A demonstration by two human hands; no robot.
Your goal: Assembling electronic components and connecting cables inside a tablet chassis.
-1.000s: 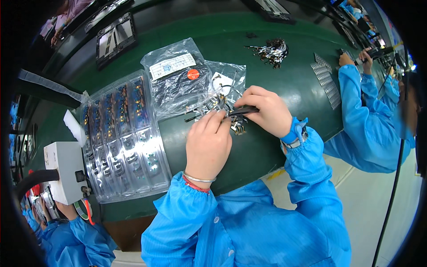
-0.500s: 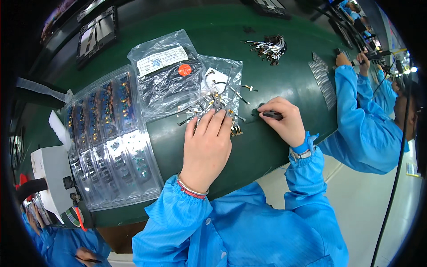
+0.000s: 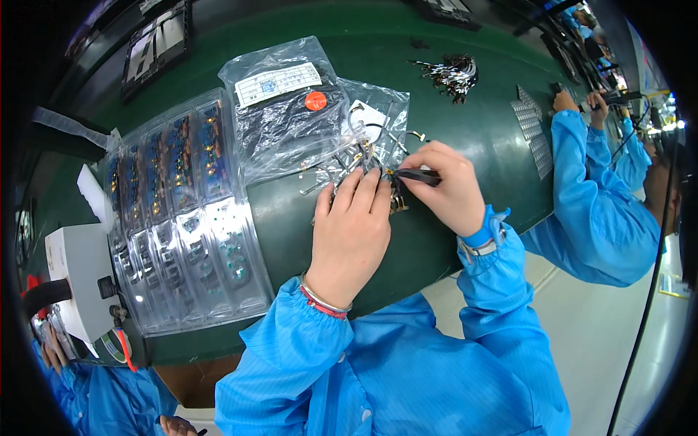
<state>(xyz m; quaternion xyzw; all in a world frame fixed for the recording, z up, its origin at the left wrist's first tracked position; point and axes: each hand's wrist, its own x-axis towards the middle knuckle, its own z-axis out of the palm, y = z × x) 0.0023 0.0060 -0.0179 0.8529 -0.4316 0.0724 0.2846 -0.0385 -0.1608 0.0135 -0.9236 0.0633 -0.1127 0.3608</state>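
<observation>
My left hand (image 3: 352,229) lies palm down with its fingers stretched forward, the fingertips resting on a loose pile of small flex cables (image 3: 358,154) with gold and black ends. Pinched in my right hand (image 3: 447,185) is a pair of black tweezers (image 3: 420,176). Their tips meet the parts just right of my left fingertips; the exact contact is too small to make out. Part of the cable pile lies over a clear plastic bag (image 3: 392,98) and part on the green table (image 3: 291,247). My left fingers hide some of the cables.
A clear tray (image 3: 263,309) of small circuit boards stands left. Behind my hands lies a labelled bag (image 3: 280,120) of dark parts. Farther back are a bundle of cables (image 3: 454,76) and, at right, a grey sheet of small parts (image 3: 533,138). A co-worker's sleeve (image 3: 582,189) is at right.
My right hand has moved left with the tweezers, from bare table to the cables beside my left fingertips. The view has shifted slightly; my left hand stays over the pile.
</observation>
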